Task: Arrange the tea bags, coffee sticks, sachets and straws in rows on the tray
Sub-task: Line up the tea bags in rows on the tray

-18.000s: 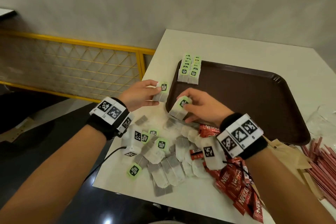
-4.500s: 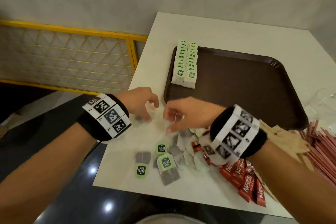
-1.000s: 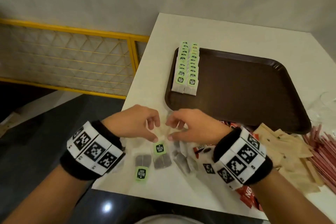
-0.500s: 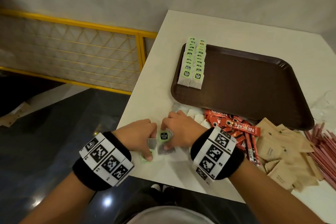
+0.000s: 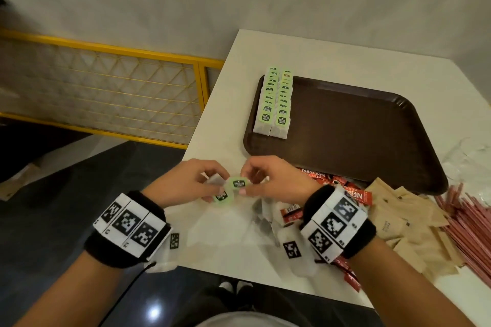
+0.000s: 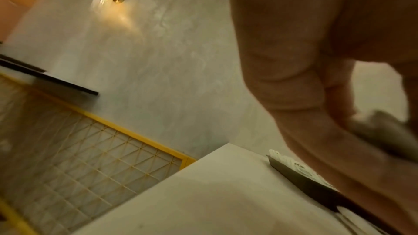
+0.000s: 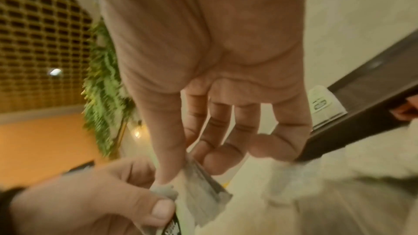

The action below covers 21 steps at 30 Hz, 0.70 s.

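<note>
Both hands meet just off the tray's [image 5: 345, 141] near-left corner, squaring up loose tea bags [image 5: 233, 188] so they can go down as one neat stack. The left hand [image 5: 186, 183] pinches the lower bag; the right hand [image 5: 268, 178] pinches the upper one by its green tag. Two rows of bags [image 5: 275, 103] already line the tray's left edge. Coffee sticks [image 5: 342, 188], sachets [image 5: 403, 223] and straws [image 5: 467, 223] wait on the table [image 5: 239, 252], untouched.
</note>
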Tool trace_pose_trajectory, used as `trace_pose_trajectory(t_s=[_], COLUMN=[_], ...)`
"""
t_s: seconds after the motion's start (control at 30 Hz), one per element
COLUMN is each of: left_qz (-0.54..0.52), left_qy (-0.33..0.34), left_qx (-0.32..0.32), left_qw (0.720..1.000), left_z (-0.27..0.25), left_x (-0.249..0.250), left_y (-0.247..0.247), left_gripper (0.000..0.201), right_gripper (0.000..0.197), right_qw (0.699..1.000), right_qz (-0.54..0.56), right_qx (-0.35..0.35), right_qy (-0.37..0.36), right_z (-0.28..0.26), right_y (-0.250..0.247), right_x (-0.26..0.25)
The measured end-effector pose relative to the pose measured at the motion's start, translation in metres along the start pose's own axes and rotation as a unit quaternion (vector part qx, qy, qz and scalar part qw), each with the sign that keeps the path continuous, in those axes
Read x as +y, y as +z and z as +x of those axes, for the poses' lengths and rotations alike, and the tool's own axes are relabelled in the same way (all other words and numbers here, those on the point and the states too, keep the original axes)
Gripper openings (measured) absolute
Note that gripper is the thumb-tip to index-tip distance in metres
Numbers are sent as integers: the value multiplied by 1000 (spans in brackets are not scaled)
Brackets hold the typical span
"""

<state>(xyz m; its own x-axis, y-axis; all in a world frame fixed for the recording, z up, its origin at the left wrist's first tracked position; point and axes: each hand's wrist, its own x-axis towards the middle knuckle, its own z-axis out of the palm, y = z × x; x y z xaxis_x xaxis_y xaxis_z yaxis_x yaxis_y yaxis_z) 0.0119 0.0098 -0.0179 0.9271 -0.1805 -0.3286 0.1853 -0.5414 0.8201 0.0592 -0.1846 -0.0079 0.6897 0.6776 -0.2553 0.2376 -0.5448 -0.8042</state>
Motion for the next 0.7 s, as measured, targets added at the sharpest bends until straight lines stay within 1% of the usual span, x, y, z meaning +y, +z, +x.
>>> trace_pose_trajectory(t_s=[0.1, 0.17, 0.27, 0.33, 0.43, 0.5, 0.6, 0.7], left_qz=[-106, -162, -227, -251, -239, -214, -125, -4], left_qy=[-4, -9, -30, -36, -30, -34, -43, -28], left_qx=[49, 82, 151, 163, 140, 130, 118, 119], left_qw=[993, 983, 962, 953, 960, 968, 984, 993], left_z=[12, 25, 50, 68, 95, 112, 134, 148], left_x=[10, 19, 29, 35, 44, 48, 47, 43], left_y=[-7, -10, -10, -9, -5, -4, -3, -2], left_gripper=[12, 9, 15, 16, 35, 41, 36, 29], right_gripper=[10, 7, 6, 3, 2, 4, 10, 17], right_qw=[995, 983, 945, 924, 913, 910, 908, 907], right_qz=[81, 143, 283, 340, 350, 339, 325, 297], right_qx=[63, 107, 136, 141, 156, 165, 173, 182], right_qy=[17, 46, 95, 107, 142, 170, 201, 238], right_z=[0, 1, 3, 7, 19, 29, 42, 54], right_y=[-24, -39, -57, -64, -72, -79, -85, -91], right_x=[5, 10, 19, 25, 36, 43, 49, 52])
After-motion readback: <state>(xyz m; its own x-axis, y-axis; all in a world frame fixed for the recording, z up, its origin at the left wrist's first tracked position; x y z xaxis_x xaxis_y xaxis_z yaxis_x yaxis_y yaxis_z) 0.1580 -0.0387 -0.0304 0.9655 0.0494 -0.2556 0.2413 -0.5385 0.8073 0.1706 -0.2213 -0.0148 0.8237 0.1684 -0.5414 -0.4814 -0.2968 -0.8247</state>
